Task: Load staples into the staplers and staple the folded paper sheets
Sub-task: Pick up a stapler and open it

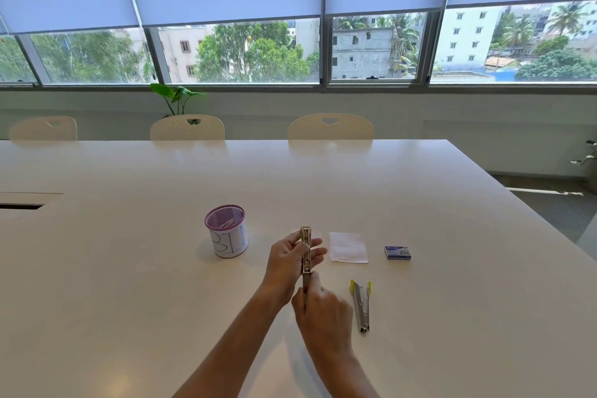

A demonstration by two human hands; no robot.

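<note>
My left hand [290, 263] grips a gold stapler [305, 249] above the white table [129, 268]; my right hand [323, 307] pinches its near end. Folded paper [348, 247] lies just right.

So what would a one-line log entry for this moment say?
left hand grips gold stapler | right hand pinches its near end | yellow stapler lies on table

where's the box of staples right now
In the head view, the staple box sits on the table's right side, just right of the folded paper and beyond the yellow stapler.
</note>
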